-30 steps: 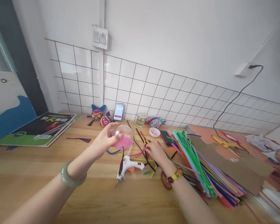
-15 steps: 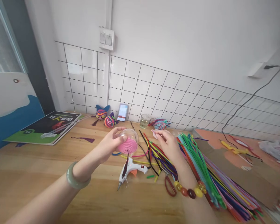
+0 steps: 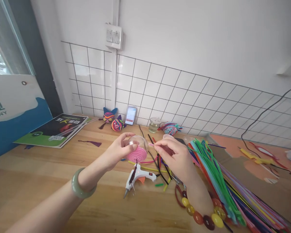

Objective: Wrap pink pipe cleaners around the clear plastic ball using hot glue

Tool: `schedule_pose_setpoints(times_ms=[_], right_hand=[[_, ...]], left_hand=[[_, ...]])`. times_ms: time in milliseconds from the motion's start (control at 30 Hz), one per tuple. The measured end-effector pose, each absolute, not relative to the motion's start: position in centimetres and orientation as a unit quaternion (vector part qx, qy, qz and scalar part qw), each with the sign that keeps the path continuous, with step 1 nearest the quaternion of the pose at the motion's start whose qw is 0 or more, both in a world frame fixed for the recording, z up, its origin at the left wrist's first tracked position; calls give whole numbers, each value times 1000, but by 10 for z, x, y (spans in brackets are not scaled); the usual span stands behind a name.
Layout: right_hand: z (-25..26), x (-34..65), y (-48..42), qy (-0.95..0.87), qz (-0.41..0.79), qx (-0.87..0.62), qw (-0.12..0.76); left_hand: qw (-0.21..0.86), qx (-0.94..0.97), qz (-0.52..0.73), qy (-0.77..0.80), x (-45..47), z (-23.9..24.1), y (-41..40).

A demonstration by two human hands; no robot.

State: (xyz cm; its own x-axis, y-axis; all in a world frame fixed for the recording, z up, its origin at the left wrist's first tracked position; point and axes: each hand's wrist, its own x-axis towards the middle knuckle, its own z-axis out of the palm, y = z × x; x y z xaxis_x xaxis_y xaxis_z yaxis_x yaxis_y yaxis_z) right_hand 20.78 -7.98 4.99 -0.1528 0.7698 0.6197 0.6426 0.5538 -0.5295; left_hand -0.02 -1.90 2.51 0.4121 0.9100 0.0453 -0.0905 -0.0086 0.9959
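My left hand (image 3: 120, 148) is closed around a clear plastic ball (image 3: 137, 148) whose lower half is a pink coiled disc, with a dark tassel hanging below it. The ball is held above the wooden table (image 3: 38, 174). My right hand (image 3: 174, 154) pinches the end of a pink pipe cleaner (image 3: 152, 144) right beside the ball. A white glue gun (image 3: 138, 176) lies on the table just below both hands.
A big bundle of coloured pipe cleaners (image 3: 223, 181) fans out to the right, with loose ones under my right hand. A book (image 3: 54, 129) lies at the left. Small woven figures (image 3: 113, 120), a phone (image 3: 131, 115) and a glass jar (image 3: 154, 124) stand along the tiled wall.
My right hand picked a pink pipe cleaner off the table and brought it up beside the ball. My left hand kept hold of the ball. The view shifted left.
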Motion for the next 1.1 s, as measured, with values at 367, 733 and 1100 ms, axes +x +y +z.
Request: schedule_pose_setpoints(times_ms=[367,733,1100], right_hand=[[52,199,-84,-730,187,-474,455],[51,199,-83,-748,154,-474,438],[50,198,-82,-749,158,-465,445]], left_hand=[[604,598,391,353,0,24,-21],[599,604,397,345,1,21,-19],[604,592,400,352,1,20,-17]])
